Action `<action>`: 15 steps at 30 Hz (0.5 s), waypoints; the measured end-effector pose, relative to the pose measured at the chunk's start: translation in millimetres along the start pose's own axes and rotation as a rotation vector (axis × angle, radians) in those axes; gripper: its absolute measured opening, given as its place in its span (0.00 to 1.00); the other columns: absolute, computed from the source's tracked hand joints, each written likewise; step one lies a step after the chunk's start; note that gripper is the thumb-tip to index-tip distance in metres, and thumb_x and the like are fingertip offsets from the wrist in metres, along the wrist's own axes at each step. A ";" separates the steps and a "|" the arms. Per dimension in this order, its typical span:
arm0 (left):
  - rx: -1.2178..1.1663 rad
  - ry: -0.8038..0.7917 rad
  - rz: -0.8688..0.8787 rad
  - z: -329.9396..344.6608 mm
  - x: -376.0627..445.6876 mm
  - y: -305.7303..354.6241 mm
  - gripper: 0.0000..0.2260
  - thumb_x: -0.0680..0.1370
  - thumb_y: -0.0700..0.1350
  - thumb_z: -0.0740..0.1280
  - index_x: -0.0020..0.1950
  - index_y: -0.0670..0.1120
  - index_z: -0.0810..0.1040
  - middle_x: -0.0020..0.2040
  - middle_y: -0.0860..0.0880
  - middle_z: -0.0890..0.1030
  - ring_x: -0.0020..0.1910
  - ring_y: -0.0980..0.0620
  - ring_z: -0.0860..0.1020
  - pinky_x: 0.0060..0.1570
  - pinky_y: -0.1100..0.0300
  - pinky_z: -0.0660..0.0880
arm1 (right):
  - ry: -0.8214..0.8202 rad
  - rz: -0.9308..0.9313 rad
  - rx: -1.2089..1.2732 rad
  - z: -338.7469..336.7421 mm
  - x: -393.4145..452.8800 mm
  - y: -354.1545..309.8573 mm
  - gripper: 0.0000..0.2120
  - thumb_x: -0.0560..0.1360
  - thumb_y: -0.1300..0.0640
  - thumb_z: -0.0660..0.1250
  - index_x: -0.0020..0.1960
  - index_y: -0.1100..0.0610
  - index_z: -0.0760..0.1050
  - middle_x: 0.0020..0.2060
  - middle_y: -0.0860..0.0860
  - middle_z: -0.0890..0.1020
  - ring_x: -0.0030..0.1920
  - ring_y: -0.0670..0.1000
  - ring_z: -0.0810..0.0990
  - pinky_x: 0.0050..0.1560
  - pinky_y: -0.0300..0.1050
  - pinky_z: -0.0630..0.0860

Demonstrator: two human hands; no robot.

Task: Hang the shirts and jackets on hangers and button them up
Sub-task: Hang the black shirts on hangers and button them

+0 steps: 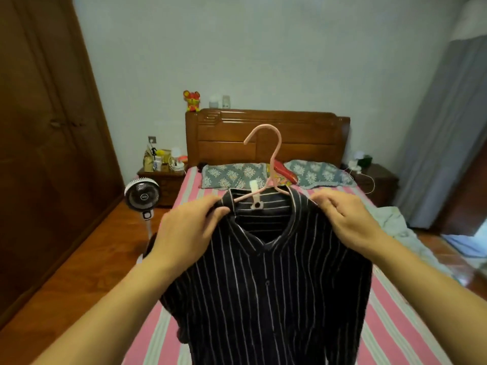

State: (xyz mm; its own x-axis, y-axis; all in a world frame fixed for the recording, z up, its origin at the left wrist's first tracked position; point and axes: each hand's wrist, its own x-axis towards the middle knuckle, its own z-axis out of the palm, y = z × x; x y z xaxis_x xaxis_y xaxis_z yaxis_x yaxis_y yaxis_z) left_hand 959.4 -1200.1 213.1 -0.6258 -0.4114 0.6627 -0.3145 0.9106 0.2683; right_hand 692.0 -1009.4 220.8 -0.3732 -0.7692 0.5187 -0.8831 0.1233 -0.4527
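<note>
Fingers of the left hand (184, 227) curl round the collar and shoulder of the dark navy shirt with thin white stripes (263, 299), thumb on top pinching the cloth at about ten o'clock from the neckline; the right hand (350, 222) pinches the opposite shoulder in the same way at about two o'clock. Between them the thin pink plastic hanger (266, 159) sits inside the collar, its hook standing up at twelve o'clock, free of any rail. The shirt hangs from this double grip above the pink-and-grey striped bed (395, 325), its front appearing closed down the placket, though whether each button is done is too blurred to tell. The risk, as I judge it, lies in the hanger: only the cloth is held, so if either pinch loosens, the near arm of the hanger could slide out of that shoulder and the garment slump sideways onto the mattress. The soft fabric looks slippery enough to creep off a narrow plastic arm. Letting go with one hand to take the hook would tip the weight to one side. At three o'clock a pale crumpled garment (395, 225) lies on the bed, apparently awaiting its turn.
</note>
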 end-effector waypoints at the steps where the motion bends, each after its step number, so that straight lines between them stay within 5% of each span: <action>1: 0.001 -0.026 -0.028 -12.7 4.4 0.4 0.10 0.82 0.56 0.61 0.56 0.54 0.79 0.45 0.53 0.84 0.44 0.47 0.82 0.37 0.52 0.76 | 0.001 0.002 -0.021 -4.2 -6.1 7.6 0.25 0.80 0.37 0.51 0.50 0.55 0.78 0.42 0.47 0.81 0.44 0.49 0.78 0.46 0.52 0.73; 6: 0.082 -0.250 -0.003 -25.8 19.0 26.1 0.17 0.81 0.60 0.54 0.56 0.52 0.77 0.48 0.52 0.83 0.46 0.48 0.81 0.45 0.47 0.78 | 0.069 -0.118 0.003 16.5 -21.9 14.2 0.11 0.83 0.49 0.60 0.43 0.49 0.72 0.33 0.42 0.74 0.35 0.44 0.70 0.37 0.41 0.65; 9: 0.125 -0.185 0.018 -26.2 28.4 35.5 0.19 0.82 0.60 0.56 0.60 0.49 0.79 0.49 0.51 0.84 0.46 0.50 0.81 0.44 0.50 0.78 | 0.027 -0.117 0.146 20.2 -10.9 18.7 0.12 0.81 0.53 0.63 0.39 0.47 0.73 0.31 0.43 0.75 0.36 0.42 0.74 0.37 0.34 0.65; 11: 0.118 -0.164 0.004 -31.1 28.2 33.6 0.25 0.79 0.64 0.54 0.60 0.50 0.80 0.49 0.53 0.84 0.46 0.53 0.81 0.45 0.51 0.79 | -0.008 -0.086 0.273 10.9 -3.7 34.9 0.14 0.80 0.50 0.62 0.40 0.55 0.79 0.33 0.49 0.79 0.37 0.46 0.77 0.39 0.39 0.69; 15: 0.116 -0.118 -0.061 -31.8 19.7 35.6 0.23 0.80 0.65 0.55 0.51 0.50 0.80 0.42 0.55 0.82 0.41 0.53 0.80 0.40 0.47 0.78 | -0.132 0.034 0.482 -14.2 11.7 68.2 0.16 0.82 0.54 0.62 0.41 0.59 0.80 0.32 0.46 0.81 0.35 0.45 0.77 0.36 0.35 0.70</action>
State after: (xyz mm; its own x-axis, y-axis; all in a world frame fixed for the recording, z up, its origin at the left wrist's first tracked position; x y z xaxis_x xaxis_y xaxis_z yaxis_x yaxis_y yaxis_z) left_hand 958.5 -1174.6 257.9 -0.6806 -0.4739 0.5588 -0.4304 0.8758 0.2185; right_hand 623.4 -1001.1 206.4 -0.3330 -0.8465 0.4153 -0.6274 -0.1299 -0.7678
